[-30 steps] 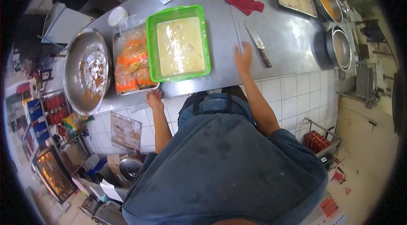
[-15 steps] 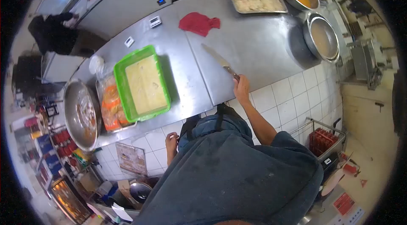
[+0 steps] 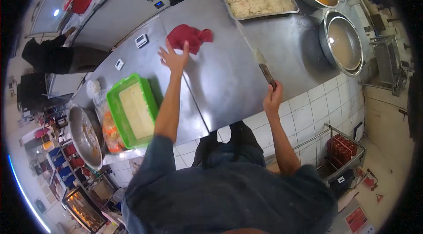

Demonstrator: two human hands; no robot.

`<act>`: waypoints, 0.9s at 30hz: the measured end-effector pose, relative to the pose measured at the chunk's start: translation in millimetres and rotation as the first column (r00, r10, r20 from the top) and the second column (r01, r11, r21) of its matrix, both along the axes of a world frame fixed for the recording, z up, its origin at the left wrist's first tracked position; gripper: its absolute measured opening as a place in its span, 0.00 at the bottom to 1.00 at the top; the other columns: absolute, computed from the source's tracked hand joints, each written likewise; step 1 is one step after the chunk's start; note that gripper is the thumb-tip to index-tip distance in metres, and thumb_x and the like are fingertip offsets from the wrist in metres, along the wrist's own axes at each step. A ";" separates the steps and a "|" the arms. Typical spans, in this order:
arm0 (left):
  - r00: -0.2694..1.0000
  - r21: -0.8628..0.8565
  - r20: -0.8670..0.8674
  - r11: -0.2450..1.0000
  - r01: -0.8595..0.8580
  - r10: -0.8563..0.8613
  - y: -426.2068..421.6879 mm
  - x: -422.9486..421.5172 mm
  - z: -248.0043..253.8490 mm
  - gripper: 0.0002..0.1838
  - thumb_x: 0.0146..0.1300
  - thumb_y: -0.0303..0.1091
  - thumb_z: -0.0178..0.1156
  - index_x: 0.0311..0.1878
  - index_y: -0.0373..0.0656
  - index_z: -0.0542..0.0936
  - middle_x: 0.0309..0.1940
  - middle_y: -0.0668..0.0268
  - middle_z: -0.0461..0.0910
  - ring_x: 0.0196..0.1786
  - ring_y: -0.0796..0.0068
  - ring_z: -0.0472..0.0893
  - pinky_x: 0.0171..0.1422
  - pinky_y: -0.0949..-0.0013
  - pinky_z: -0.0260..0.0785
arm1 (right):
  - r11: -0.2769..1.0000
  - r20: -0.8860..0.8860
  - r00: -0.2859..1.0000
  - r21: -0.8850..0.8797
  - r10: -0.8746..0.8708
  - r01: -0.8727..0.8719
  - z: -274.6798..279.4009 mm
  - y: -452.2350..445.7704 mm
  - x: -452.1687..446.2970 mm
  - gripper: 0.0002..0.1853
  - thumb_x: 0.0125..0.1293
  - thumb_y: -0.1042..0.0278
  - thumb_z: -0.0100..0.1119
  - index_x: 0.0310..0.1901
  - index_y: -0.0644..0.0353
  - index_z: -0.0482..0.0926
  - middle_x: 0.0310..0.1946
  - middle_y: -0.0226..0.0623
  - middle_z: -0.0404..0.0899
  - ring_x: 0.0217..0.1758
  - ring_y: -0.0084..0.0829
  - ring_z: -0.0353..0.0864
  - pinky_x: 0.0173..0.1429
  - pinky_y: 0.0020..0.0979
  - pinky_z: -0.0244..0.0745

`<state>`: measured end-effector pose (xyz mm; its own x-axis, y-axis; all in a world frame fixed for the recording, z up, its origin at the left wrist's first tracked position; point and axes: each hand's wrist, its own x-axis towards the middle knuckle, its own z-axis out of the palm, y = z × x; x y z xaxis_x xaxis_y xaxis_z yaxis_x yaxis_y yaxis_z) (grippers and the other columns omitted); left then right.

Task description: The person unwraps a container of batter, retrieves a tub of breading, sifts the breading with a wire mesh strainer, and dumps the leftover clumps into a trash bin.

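One knife (image 3: 266, 74), one red cloth (image 3: 185, 36), two small timers (image 3: 141, 41), one green tub (image 3: 153, 106) and one tray (image 3: 264, 14) of pale food are on this steel table (image 3: 216, 84), the tray along its far edge. The right hand (image 3: 273, 99) grips the knife's handle at the near edge, blade pointing away. The left hand (image 3: 175, 59) is open, fingers spread, just nearside of the cloth; I can't quite tell whether they touch.

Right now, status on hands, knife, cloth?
Right hand holds knife. Left hand spread open by red cloth, contact unclear. Nothing visibly blocking the cloth.
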<state>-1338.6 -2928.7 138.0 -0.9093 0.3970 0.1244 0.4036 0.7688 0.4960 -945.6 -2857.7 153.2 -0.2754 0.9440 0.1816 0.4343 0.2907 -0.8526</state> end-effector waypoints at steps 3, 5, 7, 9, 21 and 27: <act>0.988 0.041 -0.142 0.997 0.062 -0.056 69.1 -46.9 -81.3 0.53 0.60 0.69 0.58 0.74 0.33 0.60 0.74 0.31 0.52 0.78 0.31 0.48 0.79 0.37 0.38 | 0.985 -0.012 0.993 -0.134 -0.113 0.111 25.0 -17.9 43.6 0.16 0.78 0.63 0.47 0.53 0.70 0.70 0.42 0.47 0.72 0.46 0.36 0.71 0.54 0.37 0.67; 0.970 0.030 -0.156 0.980 0.195 -0.188 99.1 -21.4 -88.8 0.51 0.62 0.64 0.58 0.70 0.23 0.62 0.71 0.31 0.57 0.77 0.33 0.52 0.81 0.41 0.38 | 0.961 0.055 0.971 -0.140 -0.234 0.239 33.5 -29.9 79.3 0.16 0.78 0.64 0.46 0.54 0.70 0.69 0.44 0.46 0.72 0.48 0.35 0.71 0.56 0.36 0.67; 0.920 0.115 -0.177 0.921 0.372 -0.350 122.8 24.0 -90.0 0.46 0.62 0.59 0.61 0.68 0.24 0.66 0.70 0.33 0.60 0.75 0.35 0.55 0.81 0.41 0.40 | 0.895 0.124 0.922 -0.225 -0.366 0.385 35.5 -54.0 114.1 0.16 0.78 0.65 0.46 0.56 0.71 0.67 0.47 0.47 0.72 0.51 0.37 0.71 0.60 0.36 0.67; 0.900 0.131 -0.241 0.906 0.402 -0.364 153.9 80.4 -98.9 0.41 0.62 0.53 0.61 0.66 0.25 0.67 0.70 0.34 0.61 0.75 0.35 0.57 0.80 0.41 0.41 | 0.884 0.084 0.900 -0.169 -0.427 0.435 31.6 -64.1 140.0 0.18 0.81 0.60 0.43 0.57 0.69 0.65 0.38 0.34 0.65 0.39 0.25 0.61 0.46 0.28 0.63; -0.408 0.712 0.413 0.009 0.702 -0.814 110.9 478.4 -48.8 0.20 0.55 0.40 0.66 0.53 0.57 0.85 0.34 0.60 0.87 0.35 0.69 0.86 0.43 0.61 0.77 | 0.772 0.205 0.754 0.014 -0.624 0.635 128.5 -54.2 181.2 0.18 0.81 0.58 0.40 0.55 0.68 0.70 0.43 0.41 0.73 0.46 0.34 0.71 0.55 0.35 0.67; -0.155 0.762 0.648 0.634 0.129 -0.746 0.2 412.7 10.6 0.18 0.68 0.38 0.61 0.58 0.42 0.78 0.44 0.54 0.86 0.45 0.56 0.86 0.49 0.57 0.79 | 0.982 0.165 0.968 0.064 -0.187 0.178 113.3 20.5 113.1 0.22 0.79 0.55 0.42 0.56 0.69 0.69 0.49 0.44 0.72 0.52 0.36 0.70 0.59 0.38 0.66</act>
